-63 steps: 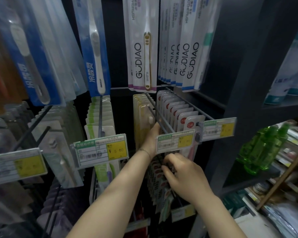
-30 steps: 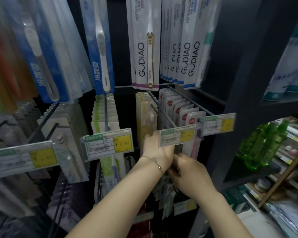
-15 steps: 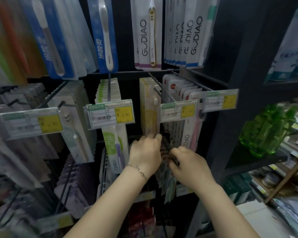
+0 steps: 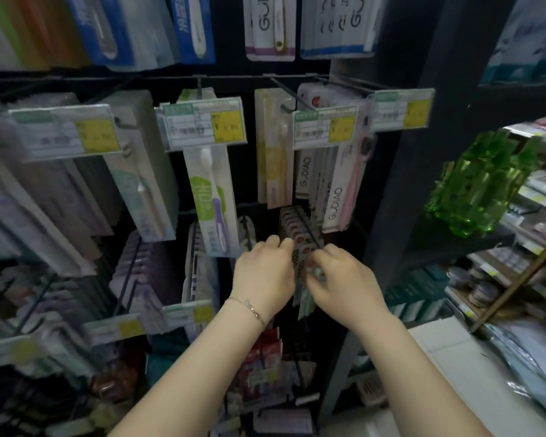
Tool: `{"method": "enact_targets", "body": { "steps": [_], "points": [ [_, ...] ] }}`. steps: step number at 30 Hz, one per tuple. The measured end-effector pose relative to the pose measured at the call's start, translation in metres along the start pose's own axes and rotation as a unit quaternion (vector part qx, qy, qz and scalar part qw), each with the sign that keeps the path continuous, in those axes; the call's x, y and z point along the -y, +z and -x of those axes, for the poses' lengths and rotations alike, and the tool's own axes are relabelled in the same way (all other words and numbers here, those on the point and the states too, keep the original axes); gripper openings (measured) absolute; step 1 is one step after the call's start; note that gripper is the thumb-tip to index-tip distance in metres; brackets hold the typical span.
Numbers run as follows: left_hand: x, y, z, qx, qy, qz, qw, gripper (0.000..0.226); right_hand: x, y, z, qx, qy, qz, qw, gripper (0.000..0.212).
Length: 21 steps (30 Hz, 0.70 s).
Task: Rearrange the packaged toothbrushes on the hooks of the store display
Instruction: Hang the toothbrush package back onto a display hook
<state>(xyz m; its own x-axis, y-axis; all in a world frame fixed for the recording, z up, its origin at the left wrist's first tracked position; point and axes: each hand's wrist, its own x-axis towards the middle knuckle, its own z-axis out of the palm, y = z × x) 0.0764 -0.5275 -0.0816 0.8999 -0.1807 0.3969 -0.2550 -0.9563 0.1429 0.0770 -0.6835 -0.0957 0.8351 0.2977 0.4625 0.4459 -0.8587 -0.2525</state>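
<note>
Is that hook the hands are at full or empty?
Full: red-dotted packs hang in a row all along the hook.

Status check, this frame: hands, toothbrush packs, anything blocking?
Left hand, right hand both gripping front red-dot pack. Pack at tip of lower hook; on or off unclear. Pink GUDIAO pack hangs above.

Left hand (image 4: 262, 274) and right hand (image 4: 344, 280) flank the front toothbrush pack (image 4: 300, 258), hung below the price tag (image 4: 325, 127).

GUDIAO on hanging toothbrush packs (image 4: 335, 197)
</note>
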Motion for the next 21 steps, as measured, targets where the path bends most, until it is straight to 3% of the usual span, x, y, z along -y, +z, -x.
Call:
{"method": "enact_targets", "body": {
  "steps": [6, 21],
  "points": [
    [0.002, 0.005, 0.034, -0.015, 0.018, 0.019, 1.000, 0.012, 0.014, 0.006, 0.021, 0.034, 0.005, -0.004, 0.999, 0.016],
    [0.015, 0.032, 0.114, 0.092, -0.006, 0.027, 0.995, 0.023, 0.033, 0.047, 0.071, 0.094, 0.031, -0.013, 0.995, 0.018]
  ]
}}
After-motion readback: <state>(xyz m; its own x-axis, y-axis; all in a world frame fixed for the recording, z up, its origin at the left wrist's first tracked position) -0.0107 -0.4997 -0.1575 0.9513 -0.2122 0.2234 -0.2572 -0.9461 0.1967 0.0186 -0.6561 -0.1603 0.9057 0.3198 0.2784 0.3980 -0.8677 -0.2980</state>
